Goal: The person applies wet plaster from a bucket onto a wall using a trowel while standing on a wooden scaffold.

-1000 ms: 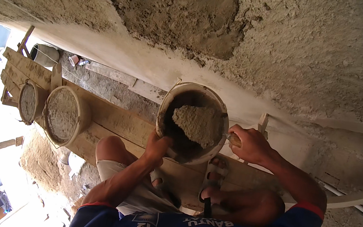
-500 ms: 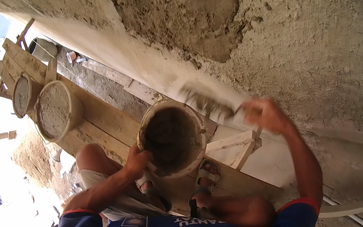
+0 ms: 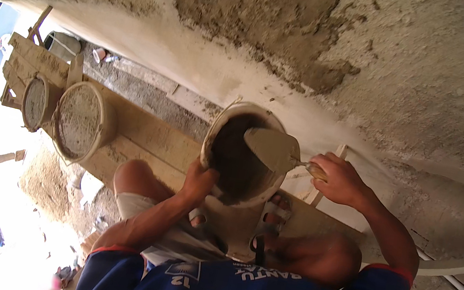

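Note:
A pale bucket [image 3: 261,189] with dark wet mortar inside is above my sandalled feet. My left hand [image 3: 198,184] grips its left rim with curled fingers. My right hand [image 3: 331,178] is closed round the handle of a trowel [image 3: 268,148], whose smeared blade lies over the bucket's mouth with no visible heap on it. The wall [image 3: 424,73] rises beside the bucket, with a rough patch of wet mortar [image 3: 254,18] on it.
Two mortar-filled buckets [image 3: 80,121] stand on the wooden plank platform [image 3: 144,151] to my left. A ground strip with debris and a dark drum [image 3: 63,47] lies below along the wall. Pale pipes [image 3: 461,288] are at right, a sand heap [image 3: 44,186] at lower left.
My right hand swung the loaded trowel out toward the wall, blurred, and is back over the bucket with the heap gone. The bucket shifted left, then back right and up in view.

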Motion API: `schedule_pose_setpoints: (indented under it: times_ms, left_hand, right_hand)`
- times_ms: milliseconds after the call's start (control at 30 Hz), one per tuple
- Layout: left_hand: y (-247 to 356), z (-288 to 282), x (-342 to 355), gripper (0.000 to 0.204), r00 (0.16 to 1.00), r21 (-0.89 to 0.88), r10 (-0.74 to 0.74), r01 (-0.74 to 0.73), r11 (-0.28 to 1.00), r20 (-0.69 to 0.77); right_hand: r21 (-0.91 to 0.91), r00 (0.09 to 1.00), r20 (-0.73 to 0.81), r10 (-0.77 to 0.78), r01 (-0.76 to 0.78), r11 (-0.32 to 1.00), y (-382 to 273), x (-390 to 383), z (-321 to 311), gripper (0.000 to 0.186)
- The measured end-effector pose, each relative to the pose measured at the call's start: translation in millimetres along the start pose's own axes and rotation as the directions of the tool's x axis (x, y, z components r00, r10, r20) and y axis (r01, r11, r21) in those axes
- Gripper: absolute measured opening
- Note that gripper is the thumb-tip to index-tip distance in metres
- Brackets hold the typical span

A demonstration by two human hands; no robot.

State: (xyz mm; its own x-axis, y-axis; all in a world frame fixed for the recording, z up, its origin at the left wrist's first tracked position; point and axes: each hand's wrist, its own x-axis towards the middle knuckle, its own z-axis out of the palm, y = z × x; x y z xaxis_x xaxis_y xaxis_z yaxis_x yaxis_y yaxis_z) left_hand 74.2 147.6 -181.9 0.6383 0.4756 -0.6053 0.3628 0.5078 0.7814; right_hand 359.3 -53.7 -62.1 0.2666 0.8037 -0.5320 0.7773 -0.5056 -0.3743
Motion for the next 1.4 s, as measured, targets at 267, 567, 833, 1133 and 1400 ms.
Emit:
schedule_pose_setpoints:
  times_ms: [267,567,833,1133,1400]
  left_hand:
    - [19.4,12.4,3.6,0.050,0.998,-0.115,-0.050,0.054,0.992,0.036]
    - [24.3,24.0,1.1,0.047,0.999,0.056,0.049,-0.050,0.997,0.008]
    - [31.2,20.0,5.2,0.044,0.999,-0.055,0.050,-0.051,0.997,-0.013]
    - [24.4,16.2,6.5,0.038,0.997,-0.154,-0.079,0.076,0.985,-0.018]
    - [20.0,14.9,1.7,0.037,0.993,-0.275,-0.110,0.099,0.956,-0.028]
  right_hand:
    - [-0.627,0.938,-0.197,-0.285,0.103,0.772,-18.4,51.9,48.3,0.037]
    - [0.351,0.996,-0.028,-0.086,0.090,0.932,-33.7,66.5,115.0,0.042]
    - [0.281,0.981,-0.173,-0.081,0.128,0.951,3.8,49.6,118.0,0.045]
    - [0.234,0.995,-0.097,-0.009,0.031,0.972,7.7,24.8,48.4,0.040]
    - [0.291,0.966,-0.067,-0.249,0.258,0.921,-39.9,-41.5,-63.6,0.042]
